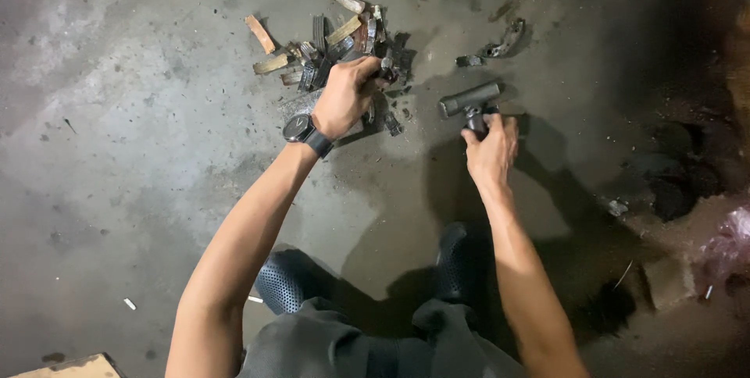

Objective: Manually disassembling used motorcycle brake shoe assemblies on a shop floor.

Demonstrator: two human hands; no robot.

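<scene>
Down on the concrete floor (117,136), seen from the head camera, a person crouches with both arms stretched forward over a mess of scrap.

The right hand (491,147) is wrapped tight around the handle of a hammer (469,101). The handle is almost wholly hidden in the fist; what shows is the heavy grey cylindrical head, just above the knuckles. Its long axis lies nearly level across the view, tilted a little so the right end sits higher and farther away than the left. The round left face points toward the scrap pile, and the head hangs just off the floor or on it; I cannot tell which.

The left hand (348,97), with a dark wristwatch (301,128) on its wrist, is clenched around a dark, narrow metal piece (388,65) at the near edge of the pile of scrap (336,38). Only the tip of that piece shows beyond the fingers, pointing up and to the right, away from the person. The pile itself is a jumble of curved, worn metal strips and tan blocks, lying just beyond the hand.

To the right of the pile, well apart from it, a curved metal shoe (504,38) lies alone on the floor. Both dark perforated shoes (281,280) of the person are planted near the bottom of the view.
</scene>
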